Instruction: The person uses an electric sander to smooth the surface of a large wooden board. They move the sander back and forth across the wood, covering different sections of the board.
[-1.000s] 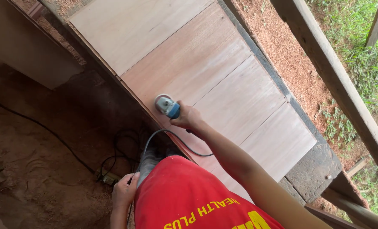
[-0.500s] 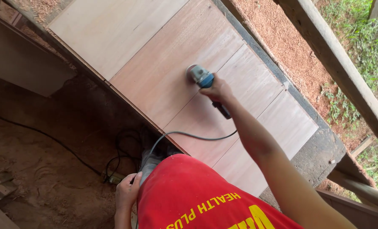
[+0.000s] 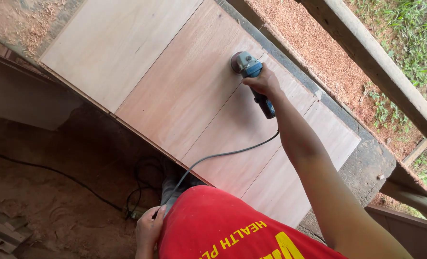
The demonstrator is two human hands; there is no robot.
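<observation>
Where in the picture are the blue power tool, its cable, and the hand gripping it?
blue power tool (image 3: 248, 65), head view, on the grey head above the sanding disc.
cable (image 3: 223, 154), head view, on the grey run crossing the wooden panel.
right hand (image 3: 263, 82), head view, on the knuckles wrapped around the tool body.

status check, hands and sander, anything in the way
Right hand gripping sander, disc on the panel near its far edge. Left hand down by the hip on the cord. Cord trails across the panel behind the sander.

blue-grey angle grinder (image 3: 250, 68) | disc down on plywood panel (image 3: 184, 91) | far edge
</observation>
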